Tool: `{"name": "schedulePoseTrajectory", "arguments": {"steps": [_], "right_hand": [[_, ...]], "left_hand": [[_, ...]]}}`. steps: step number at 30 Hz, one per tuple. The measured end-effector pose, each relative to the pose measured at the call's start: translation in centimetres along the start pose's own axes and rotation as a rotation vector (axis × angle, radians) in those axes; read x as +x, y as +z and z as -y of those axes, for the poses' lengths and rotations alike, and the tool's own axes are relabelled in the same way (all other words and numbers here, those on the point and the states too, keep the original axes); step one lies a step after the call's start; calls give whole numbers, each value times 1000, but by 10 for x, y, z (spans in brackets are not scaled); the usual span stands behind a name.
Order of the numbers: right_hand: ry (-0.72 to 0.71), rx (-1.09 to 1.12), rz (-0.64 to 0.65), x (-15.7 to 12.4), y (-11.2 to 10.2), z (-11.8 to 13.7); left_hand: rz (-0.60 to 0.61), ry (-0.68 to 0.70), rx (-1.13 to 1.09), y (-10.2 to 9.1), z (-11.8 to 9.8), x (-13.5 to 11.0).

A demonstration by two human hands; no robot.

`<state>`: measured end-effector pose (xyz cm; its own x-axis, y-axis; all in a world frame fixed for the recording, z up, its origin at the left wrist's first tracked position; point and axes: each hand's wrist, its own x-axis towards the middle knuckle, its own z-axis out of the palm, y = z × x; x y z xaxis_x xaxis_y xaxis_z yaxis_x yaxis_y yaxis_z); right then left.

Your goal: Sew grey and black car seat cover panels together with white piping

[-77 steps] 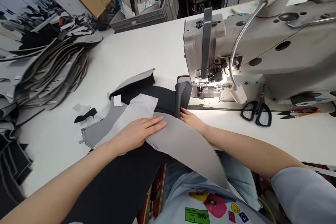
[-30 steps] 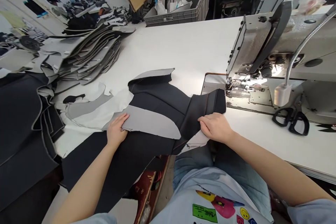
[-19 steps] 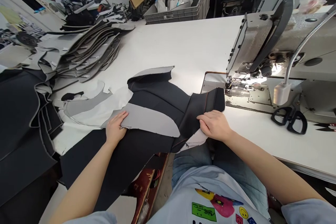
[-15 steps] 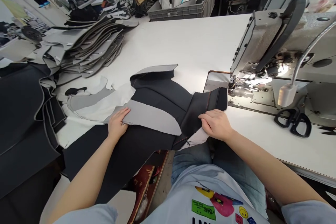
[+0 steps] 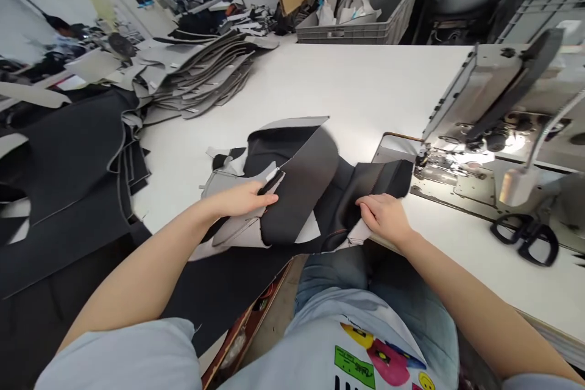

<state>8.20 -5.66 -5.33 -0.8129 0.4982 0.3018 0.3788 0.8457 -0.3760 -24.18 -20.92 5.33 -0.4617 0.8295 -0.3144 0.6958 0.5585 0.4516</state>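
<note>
Clamping cloth (image 5: 306,189) near its stitched end with curled fingers (image 5: 375,200) of right hand (image 5: 387,217) / gripping its turned-over layers in closed fingers of left hand (image 5: 244,198) / black, grey-backed, creased, orange-stitched / lying across near edge of white table (image 5: 351,82), just beside machine (image 5: 484,85)

Smooth, matt, cloth-like black piece (image 5: 301,186)
</note>
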Motion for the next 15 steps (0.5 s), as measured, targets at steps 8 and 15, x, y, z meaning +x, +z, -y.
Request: {"name": "schedulePoseTrajectory", "arguments": {"steps": [8,15], "right_hand": [[7,-16,47,-1,-1,4],[-14,410,209,37,-17,13]], "left_hand": [[-141,-46,-163,57,21,15],[-145,97,-179,44,-20,-26]]}}
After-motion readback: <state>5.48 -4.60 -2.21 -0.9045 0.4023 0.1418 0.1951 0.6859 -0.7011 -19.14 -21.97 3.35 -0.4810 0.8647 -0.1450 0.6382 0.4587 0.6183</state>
